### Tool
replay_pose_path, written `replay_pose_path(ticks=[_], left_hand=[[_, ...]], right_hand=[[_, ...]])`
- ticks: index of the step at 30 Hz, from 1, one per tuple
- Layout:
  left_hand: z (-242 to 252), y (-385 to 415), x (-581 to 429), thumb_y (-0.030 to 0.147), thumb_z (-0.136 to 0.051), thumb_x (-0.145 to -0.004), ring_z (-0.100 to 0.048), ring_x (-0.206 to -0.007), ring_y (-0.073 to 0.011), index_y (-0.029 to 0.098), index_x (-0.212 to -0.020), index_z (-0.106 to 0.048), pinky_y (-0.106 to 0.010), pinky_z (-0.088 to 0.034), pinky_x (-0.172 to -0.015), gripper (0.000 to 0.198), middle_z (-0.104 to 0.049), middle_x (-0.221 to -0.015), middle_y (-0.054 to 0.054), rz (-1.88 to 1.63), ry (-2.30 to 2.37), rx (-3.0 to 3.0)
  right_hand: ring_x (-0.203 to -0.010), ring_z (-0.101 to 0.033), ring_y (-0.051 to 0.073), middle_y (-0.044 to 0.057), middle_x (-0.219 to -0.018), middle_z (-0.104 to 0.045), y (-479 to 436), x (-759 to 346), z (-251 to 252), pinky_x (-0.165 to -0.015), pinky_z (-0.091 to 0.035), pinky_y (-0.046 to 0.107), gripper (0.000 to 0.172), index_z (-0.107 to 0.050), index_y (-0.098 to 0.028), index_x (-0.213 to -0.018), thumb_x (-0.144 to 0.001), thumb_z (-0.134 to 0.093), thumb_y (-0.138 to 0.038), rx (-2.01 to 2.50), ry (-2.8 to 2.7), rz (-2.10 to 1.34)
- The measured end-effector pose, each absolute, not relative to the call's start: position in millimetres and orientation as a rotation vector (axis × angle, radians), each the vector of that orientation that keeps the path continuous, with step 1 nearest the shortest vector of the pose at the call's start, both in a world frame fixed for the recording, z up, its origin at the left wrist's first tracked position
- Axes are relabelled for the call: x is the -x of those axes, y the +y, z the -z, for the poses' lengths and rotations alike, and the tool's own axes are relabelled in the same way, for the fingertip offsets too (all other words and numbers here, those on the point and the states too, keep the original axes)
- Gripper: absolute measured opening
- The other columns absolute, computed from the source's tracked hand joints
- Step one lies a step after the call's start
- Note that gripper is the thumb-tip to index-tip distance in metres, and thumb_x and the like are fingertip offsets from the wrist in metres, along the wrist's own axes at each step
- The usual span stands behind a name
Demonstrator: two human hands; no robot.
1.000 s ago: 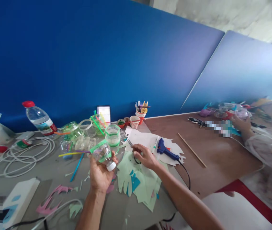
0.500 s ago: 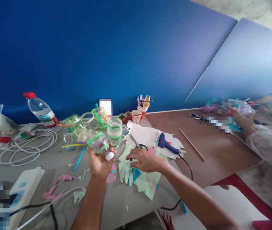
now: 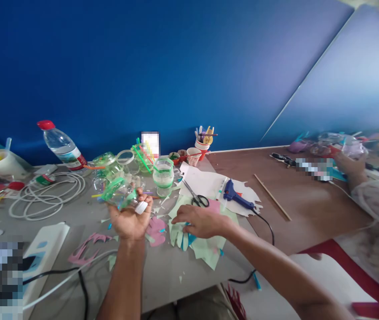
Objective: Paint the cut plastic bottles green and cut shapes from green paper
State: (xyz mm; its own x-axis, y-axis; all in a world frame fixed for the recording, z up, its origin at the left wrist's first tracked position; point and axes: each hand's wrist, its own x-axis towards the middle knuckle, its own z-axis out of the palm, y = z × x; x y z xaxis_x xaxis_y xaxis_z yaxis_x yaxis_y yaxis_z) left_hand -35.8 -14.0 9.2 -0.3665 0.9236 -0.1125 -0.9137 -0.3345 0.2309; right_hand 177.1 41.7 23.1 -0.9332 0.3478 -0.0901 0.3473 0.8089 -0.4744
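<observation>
My left hand [image 3: 131, 220], palm up, is wrapped round the neck end of a cut clear plastic bottle [image 3: 121, 191]. The bottle lies tilted, with green bands on it and its white cap [image 3: 141, 207] toward my fingers. My right hand [image 3: 201, 221] hangs over pale green paper [image 3: 206, 255], palm down, with fingers and thumb apart and nothing visible between them. Blue paper pieces [image 3: 186, 242] lie just under it. Scissors [image 3: 199, 200] rest beyond that hand. A clear jar with green bands [image 3: 163, 175] stands behind the bottle.
A blue glue gun [image 3: 236, 198] lies on white paper at right, near a wooden stick [image 3: 272, 197]. A red-capped bottle [image 3: 61, 146], a coiled white cable [image 3: 47, 195] and a power strip [image 3: 44, 249] are at left. At far right is another person's hand [image 3: 352, 166].
My left hand has moved left and tipped the bottle further over, its wide end now pointing left. My right hand stays over the green paper. The view has shifted slightly.
</observation>
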Motion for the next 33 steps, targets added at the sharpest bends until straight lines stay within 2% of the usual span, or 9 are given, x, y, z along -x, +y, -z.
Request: replay_pose_path(ticks=[5,9,14,17,20,27,30,33], left_hand=[[-5.0,-15.2,43.9,0.063,-0.038,-0.085,-0.051,-0.064,-0.0138,0.015,-0.089,-0.067,-0.029,-0.047,-0.061,0.056,-0.062,-0.084,-0.011,-1.938,0.210,-0.039],[-3.3,-14.7,43.1,0.059,-0.040,-0.085,-0.051,-0.065,-0.0134,0.015,-0.089,-0.066,-0.030,-0.047,-0.063,0.052,-0.062,-0.086,-0.011,-1.924,0.206,-0.027],[-5.4,-14.3,40.8,0.059,-0.043,-0.084,-0.050,-0.063,-0.0134,0.015,-0.088,-0.066,-0.029,-0.045,-0.061,0.050,-0.062,-0.083,-0.010,-1.942,0.202,-0.029],[-6.4,-14.1,40.9,0.060,-0.043,-0.084,-0.049,-0.062,-0.0128,0.015,-0.089,-0.065,-0.029,-0.044,-0.060,0.050,-0.062,-0.083,-0.010,-1.953,0.180,-0.045],[-6.7,-14.5,41.6,0.059,-0.044,-0.084,-0.050,-0.063,-0.0133,0.015,-0.091,-0.065,-0.029,-0.044,-0.060,0.050,-0.061,-0.083,-0.009,-1.949,0.169,-0.074],[-10.9,-16.3,40.2,0.062,-0.034,-0.087,-0.049,-0.062,-0.0128,0.014,-0.092,-0.064,-0.028,-0.043,-0.060,0.056,-0.059,-0.082,-0.009,-1.964,0.147,-0.027],[-13.0,-16.1,38.1,0.061,-0.033,-0.088,-0.048,-0.062,-0.0129,0.014,-0.092,-0.065,-0.028,-0.043,-0.059,0.057,-0.059,-0.082,-0.009,-1.960,0.191,-0.014],[-13.8,-15.3,36.4,0.061,-0.032,-0.088,-0.047,-0.061,-0.0134,0.015,-0.093,-0.065,-0.029,-0.043,-0.059,0.056,-0.059,-0.080,-0.009,-1.964,0.240,-0.016]], right_hand=[[-0.101,-0.058,0.027,0.014,-0.112,-0.059,33.0,-163.4,-9.6,-0.090,-0.044,0.040,0.039,-0.065,-0.018,-0.116,-0.078,-0.060,-0.011,0.561,-3.141,-0.574],[-0.099,-0.058,0.025,0.013,-0.107,-0.060,36.2,-158.8,-5.5,-0.089,-0.044,0.037,0.026,-0.070,-0.016,-0.099,-0.076,-0.060,-0.008,0.560,-3.108,-0.619],[-0.086,-0.058,0.018,0.006,-0.092,-0.064,51.2,-159.0,-11.3,-0.079,-0.045,0.028,0.022,-0.067,-0.014,-0.090,-0.073,-0.057,-0.005,0.655,-2.864,-0.976],[-0.072,-0.054,0.013,0.000,-0.081,-0.062,59.7,-153.7,-14.4,-0.069,-0.043,0.024,0.026,-0.065,-0.017,-0.097,-0.072,-0.061,-0.009,0.823,-2.582,-1.213],[-0.067,-0.050,0.011,-0.002,-0.077,-0.058,62.7,-139.5,-13.1,-0.064,-0.042,0.023,0.034,-0.064,-0.018,-0.105,-0.071,-0.065,-0.012,0.834,-2.416,-1.347],[-0.071,-0.054,0.012,0.000,-0.083,-0.061,58.1,-99.8,-5.4,-0.065,-0.043,0.023,0.044,-0.062,-0.015,-0.112,-0.069,-0.065,-0.008,0.835,-2.585,-1.373],[-0.085,-0.060,0.018,0.005,-0.097,-0.065,56.2,-92.6,-6.6,-0.073,-0.046,0.026,0.049,-0.059,-0.015,-0.118,-0.070,-0.067,-0.011,0.824,-2.807,-1.239],[-0.100,-0.060,0.025,0.012,-0.112,-0.061,52.7,-92.5,-10.6,-0.081,-0.047,0.031,0.056,-0.054,-0.015,-0.125,-0.071,-0.071,-0.016,0.773,-2.945,-1.037]])
